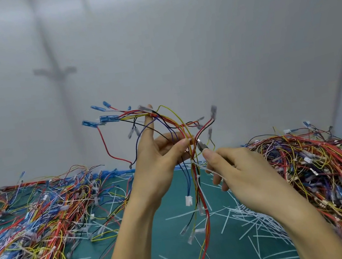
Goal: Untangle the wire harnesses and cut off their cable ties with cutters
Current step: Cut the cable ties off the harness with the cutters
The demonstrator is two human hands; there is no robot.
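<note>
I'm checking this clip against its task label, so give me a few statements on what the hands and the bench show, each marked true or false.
1. The left hand holds a wire harness up above the green mat. True.
2. The right hand is empty. False: it grips cutters, whose tips are at the harness.
3. Cut white cable ties lie scattered on the mat. True.
4. Loose wires are piled on the left only. False: there is a left pile and a right pile.
</note>
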